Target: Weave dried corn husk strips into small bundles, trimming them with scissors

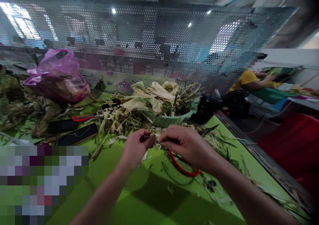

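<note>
My left hand (138,146) and my right hand (185,144) meet over the green table, fingertips nearly touching. Both are closed in a pinch on a small pale piece (157,139) that looks like plant material; its exact kind is too small to tell. Partly behind my right hand, a red ring (183,169) shows as a curved loop above the tabletop. Just beyond my hands stands a light green basket (168,120) heaped with dry, pale husks (156,93). Loose stalks and scraps (119,118) lie to its left.
At the left are a purple plastic bag (58,77), a phone (77,134) and a red-edged tool (83,118). A black bag (208,107) sits right of the basket. A perforated metal screen (139,45) stands behind. Another person (249,78) in yellow works at the far right.
</note>
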Tool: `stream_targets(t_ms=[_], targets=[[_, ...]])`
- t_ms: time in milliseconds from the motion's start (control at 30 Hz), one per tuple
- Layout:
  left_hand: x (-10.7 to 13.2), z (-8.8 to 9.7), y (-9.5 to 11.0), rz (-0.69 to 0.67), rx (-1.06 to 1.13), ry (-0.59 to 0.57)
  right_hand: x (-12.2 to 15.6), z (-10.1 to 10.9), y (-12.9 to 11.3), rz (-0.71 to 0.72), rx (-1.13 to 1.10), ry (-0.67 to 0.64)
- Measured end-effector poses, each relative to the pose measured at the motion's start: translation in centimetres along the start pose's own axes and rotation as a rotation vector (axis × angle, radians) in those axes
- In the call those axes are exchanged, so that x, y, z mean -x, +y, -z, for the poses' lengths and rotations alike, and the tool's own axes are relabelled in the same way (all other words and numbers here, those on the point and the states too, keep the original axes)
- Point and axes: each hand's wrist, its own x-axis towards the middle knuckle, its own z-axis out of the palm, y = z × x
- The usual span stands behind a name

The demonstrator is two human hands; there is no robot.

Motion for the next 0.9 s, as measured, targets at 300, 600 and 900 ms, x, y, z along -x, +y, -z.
stream_targets(t_ms=[300, 600, 900], targets=[[0.7, 0.0, 1.1, 0.082, 0.209, -0.288, -0.7, -1.0, 2.2, -0.136, -0.288, 0.115], [0.2, 0.2, 0.7, 0.037, 0.332, -0.026, -0.3, -2.9, 2.1, -0.043, -0.086, 0.166], [0.0, 0.4, 0.3, -0.116, -0.098, 0.12, 0.1, -3.0, 0.8, 0.216, 0.531, 0.099]])
